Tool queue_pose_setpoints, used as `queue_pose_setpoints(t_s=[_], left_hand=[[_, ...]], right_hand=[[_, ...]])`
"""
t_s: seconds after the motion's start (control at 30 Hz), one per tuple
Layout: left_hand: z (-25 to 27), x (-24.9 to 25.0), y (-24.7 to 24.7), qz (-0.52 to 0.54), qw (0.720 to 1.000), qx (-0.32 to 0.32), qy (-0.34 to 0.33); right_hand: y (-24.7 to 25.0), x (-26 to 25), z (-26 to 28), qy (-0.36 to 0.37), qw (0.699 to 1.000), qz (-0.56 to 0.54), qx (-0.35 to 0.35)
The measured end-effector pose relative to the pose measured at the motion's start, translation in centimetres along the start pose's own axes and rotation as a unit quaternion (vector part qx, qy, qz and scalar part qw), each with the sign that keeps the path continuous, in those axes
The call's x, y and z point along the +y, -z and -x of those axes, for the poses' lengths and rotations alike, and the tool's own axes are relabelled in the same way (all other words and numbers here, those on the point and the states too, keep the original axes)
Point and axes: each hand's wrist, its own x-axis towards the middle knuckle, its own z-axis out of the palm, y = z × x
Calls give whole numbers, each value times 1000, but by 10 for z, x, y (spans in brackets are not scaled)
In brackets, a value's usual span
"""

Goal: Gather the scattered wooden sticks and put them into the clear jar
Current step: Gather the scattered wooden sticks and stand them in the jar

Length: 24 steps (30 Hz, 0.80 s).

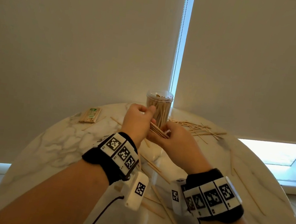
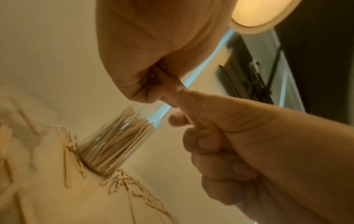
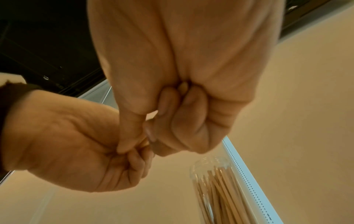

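Observation:
Just above the table and in front of the clear jar (image 1: 158, 104), both my hands meet around a small bundle of wooden sticks (image 1: 159, 130). The jar stands upright, packed with sticks. My left hand (image 1: 142, 119) grips the bundle's far end with curled fingers. From the near side, my right hand (image 1: 169, 134) pinches the same bundle. In the left wrist view the bundle (image 2: 166, 78) pokes out of my left fist toward the right hand (image 2: 220, 144), with the jar (image 2: 118, 141) behind. The right wrist view shows both fists touching above the jar (image 3: 220, 194).
Loose sticks (image 1: 197, 128) lie in a heap to the right of the jar on the round marble table (image 1: 54, 146). More sticks (image 1: 152, 202) lie under my wrists. A wrapped pack of sticks (image 1: 90, 115) sits at the back left. Window blinds hang just behind the table.

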Motion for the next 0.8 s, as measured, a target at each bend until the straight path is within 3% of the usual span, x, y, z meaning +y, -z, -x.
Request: queue_pose_setpoints(t_s=[0.1,0.2,0.33,0.4,0.5,0.6,0.7,0.8], left_hand=[[-9,-3,1,47,998,39,11],[-5,-5,-6,-7,1000,-11,5],[-10,-10,-10,-210,976,-52,-40],[-15,-13,-9,-257,964,-60,-45],[-19,-9,-12,-175,979,-107,3],[-40,-6,-13,-60,992,-95,49],[-79,-13,-7,-104,993,-46,42],[-110,-11,-4,-188,980,-55,30]], right_hand=[[1,-2,0,41,998,1,44],[3,3,-2,40,996,26,80],[7,8,-4,17,993,42,107],[8,11,-4,12,993,49,103],[20,14,-4,-19,993,37,111],[41,15,-9,-54,989,37,134],[59,9,-33,-55,985,57,150],[67,-3,-78,-37,981,97,163]])
